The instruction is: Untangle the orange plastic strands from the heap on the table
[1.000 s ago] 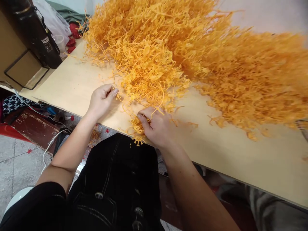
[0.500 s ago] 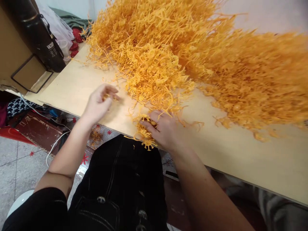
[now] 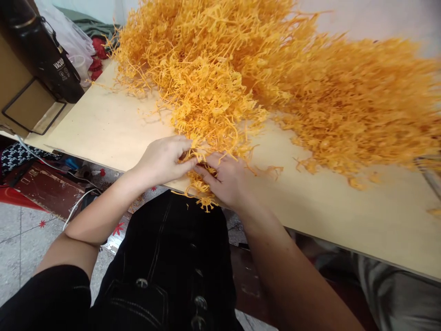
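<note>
A large heap of orange plastic sprigs (image 3: 210,87), thin-stemmed with small star-shaped ends, covers the back of the table (image 3: 103,119). At the front edge, my right hand (image 3: 225,177) grips a small clump of orange sprigs (image 3: 205,202), part of which hangs over the edge. My left hand (image 3: 167,161) has its thumb and fingers pinched on strands of the same clump, right beside the right fingertips. The exact strands between the left fingers are partly hidden.
At the left stand a black vacuum flask (image 3: 62,73) and a cardboard box (image 3: 24,92). A clear plastic bag (image 3: 69,34) lies behind them. Below the table, a white cable (image 3: 77,209) hangs, and red star-shaped pieces (image 3: 118,228) lie on the floor.
My left hand has moved right and down from above the table to the clump, beside my right hand. The right hand stays on the clump. The view has shifted slightly.
</note>
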The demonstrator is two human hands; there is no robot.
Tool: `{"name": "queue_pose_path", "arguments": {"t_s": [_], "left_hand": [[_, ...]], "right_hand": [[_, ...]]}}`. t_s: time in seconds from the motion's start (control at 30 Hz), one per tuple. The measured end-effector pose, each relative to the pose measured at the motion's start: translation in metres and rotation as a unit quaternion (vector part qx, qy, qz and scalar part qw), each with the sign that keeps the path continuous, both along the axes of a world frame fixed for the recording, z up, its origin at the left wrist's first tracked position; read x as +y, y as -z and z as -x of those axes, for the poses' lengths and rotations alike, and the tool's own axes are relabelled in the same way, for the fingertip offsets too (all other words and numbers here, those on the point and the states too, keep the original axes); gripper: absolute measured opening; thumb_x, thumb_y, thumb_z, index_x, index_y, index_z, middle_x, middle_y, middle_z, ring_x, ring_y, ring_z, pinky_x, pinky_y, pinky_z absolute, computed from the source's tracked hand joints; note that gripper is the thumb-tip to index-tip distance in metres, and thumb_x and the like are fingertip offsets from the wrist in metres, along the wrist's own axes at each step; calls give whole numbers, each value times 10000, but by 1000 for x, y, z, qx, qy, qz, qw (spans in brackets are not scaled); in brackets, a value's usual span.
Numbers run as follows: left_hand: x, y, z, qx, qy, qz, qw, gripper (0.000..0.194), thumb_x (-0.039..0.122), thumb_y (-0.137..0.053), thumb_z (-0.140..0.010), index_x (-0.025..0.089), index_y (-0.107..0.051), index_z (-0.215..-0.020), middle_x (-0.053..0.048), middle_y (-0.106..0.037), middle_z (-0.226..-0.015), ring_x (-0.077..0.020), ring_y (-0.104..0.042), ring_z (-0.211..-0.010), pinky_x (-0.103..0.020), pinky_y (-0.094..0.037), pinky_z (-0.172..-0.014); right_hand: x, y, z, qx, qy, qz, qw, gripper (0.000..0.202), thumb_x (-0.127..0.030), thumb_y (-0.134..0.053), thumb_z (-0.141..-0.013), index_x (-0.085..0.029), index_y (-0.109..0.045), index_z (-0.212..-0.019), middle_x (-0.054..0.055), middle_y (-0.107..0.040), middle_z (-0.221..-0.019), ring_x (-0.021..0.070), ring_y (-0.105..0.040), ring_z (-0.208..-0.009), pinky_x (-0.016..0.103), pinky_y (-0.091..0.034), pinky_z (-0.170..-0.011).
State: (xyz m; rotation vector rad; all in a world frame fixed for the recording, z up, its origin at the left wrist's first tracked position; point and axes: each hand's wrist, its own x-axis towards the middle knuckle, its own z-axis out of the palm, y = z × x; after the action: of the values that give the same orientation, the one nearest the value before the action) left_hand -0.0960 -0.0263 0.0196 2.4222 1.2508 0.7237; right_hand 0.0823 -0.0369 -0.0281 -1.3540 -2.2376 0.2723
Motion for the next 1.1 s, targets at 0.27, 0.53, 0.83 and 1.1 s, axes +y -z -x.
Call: {"name": "queue_pose_path", "arguments": {"t_s": [0.27, 0.53, 0.83, 1.1], "left_hand": [[9, -2, 4, -240, 12, 43, 970, 327, 463, -531, -800, 147, -607, -764, -19, -639, -779, -108, -580, -754, -244, -455, -731], [5, -1, 6, -292, -10, 117, 949, 376, 514, -558, -766, 140, -600, -753, -7, -621, -727, -88, -561, -708, -227, -458, -711], [-1, 1, -14, -351, -39, 195, 915, 345, 513, -572, -761, 168, -583, -749, -15, -617, -686, -108, -583, -703, -223, -465, -596], [-8, 2, -18, -359, -28, 198, 912, 293, 452, -584, -763, 160, -562, -755, 4, -597, -722, -82, -558, -689, -203, -453, -634]], "right_hand": [[-5, -9, -11, 52, -23, 47, 997, 293, -397, -419, -874, -199, -619, -791, 63, -640, -787, 199, -571, -790, 366, -415, -764], [-23, -36, -57, 253, 16, 171, 952, 398, -530, -596, -726, -233, -609, -991, 54, -651, -951, 183, -607, -834, 364, -492, -769], [-53, -59, -14, 311, 185, -128, 924, 124, -334, -521, -832, -235, -595, -832, 52, -627, -794, 164, -592, -710, 359, -478, -688], [-29, -36, 37, 185, 64, 37, 980, 167, -342, -490, -830, -183, -500, -784, 12, -558, -664, 131, -500, -613, 266, -375, -574]]}}
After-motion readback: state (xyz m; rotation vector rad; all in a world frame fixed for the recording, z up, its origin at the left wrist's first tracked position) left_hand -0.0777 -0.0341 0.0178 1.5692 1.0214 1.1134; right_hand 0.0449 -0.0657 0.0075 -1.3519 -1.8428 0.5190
